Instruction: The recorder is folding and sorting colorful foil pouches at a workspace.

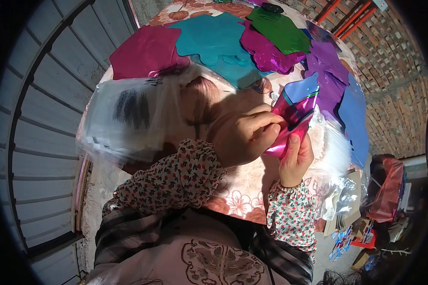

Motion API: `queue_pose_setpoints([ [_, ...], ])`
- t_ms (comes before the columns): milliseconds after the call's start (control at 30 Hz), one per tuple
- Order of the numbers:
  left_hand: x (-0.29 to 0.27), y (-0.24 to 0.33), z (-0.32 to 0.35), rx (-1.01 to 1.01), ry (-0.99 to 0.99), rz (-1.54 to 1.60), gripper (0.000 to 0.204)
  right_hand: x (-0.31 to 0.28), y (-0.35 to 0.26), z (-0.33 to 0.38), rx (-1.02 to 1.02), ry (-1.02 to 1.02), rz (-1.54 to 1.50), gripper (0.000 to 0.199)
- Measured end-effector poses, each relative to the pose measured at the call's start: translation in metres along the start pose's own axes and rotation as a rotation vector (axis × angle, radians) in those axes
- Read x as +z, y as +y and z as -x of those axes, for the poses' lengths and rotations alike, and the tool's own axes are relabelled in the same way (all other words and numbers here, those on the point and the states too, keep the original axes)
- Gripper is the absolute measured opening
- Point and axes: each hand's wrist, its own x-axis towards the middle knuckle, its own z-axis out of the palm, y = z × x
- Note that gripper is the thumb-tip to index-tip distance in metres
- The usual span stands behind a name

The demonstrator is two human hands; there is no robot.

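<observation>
Between my hands is a shiny foil piece (297,109), pink on its lower part and blue toward its top, bent or folded; I cannot tell whether it is a sheet or a pouch. My left hand (252,135) is closed, its fingers pinched at the pink left edge. From below, my right hand (297,159) grips the lower right part with thumb and fingers. Both wrists wear flowered sleeves. Beyond the hands lie flat foil pieces in stacks: magenta (145,52), teal (216,38), green (278,29) and purple (325,71).
A pile of clear plastic bags (124,114) lies on the table's left side. White strip-like material (335,147) and blue foil (355,118) are at the right. The flowered tablecloth (240,202) shows near me. Boxes and a red bag (388,187) stand off the table.
</observation>
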Motion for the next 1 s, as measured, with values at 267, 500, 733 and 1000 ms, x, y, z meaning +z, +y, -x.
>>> queue_pose_setpoints([
  [267, 0.007, -0.006, 0.005, -0.302, 0.069, 0.224, 0.011, 0.002, 0.000, 0.002, 0.082, -0.014, -0.071, 0.026],
  [500, 0.008, -0.018, 0.008, -0.389, 0.045, 0.235, 0.013, -0.002, -0.001, -0.002, 0.157, -0.036, -0.091, 0.026],
  [733, 0.011, -0.012, -0.001, -0.253, -0.018, 0.516, 0.021, -0.003, -0.011, -0.013, 0.227, 0.013, -0.349, 0.025],
  [1000, 0.005, -0.015, 0.000, -0.613, -0.113, 0.604, 0.027, -0.004, -0.005, -0.008, 0.166, 0.000, -0.212, 0.022],
])
